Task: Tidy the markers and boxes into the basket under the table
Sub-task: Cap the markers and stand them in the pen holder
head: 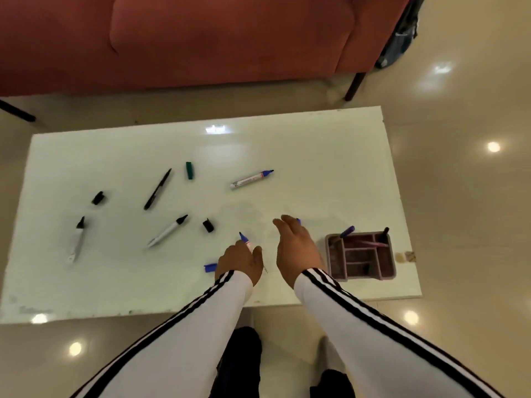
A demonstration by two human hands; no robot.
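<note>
My left hand (240,261) is closed around a blue-tipped white marker (245,239) near the front middle of the white table (330,168). A blue cap (210,267) lies just left of that hand. My right hand (296,245) hovers with fingers apart, and a bit of blue shows at its fingertips; I cannot tell what that is. Another blue marker (251,179) lies uncapped further back. Two black-tipped white markers (168,231) (77,239), a black pen (158,188), two black caps (98,198) (208,225) and a green cap (189,170) are scattered on the left half.
A pinkish divided organiser box (333,261) stands at the front right of the table with a couple of markers standing in it. A red sofa (201,38) runs behind the table. Glossy floor tiles surround it. No basket is visible.
</note>
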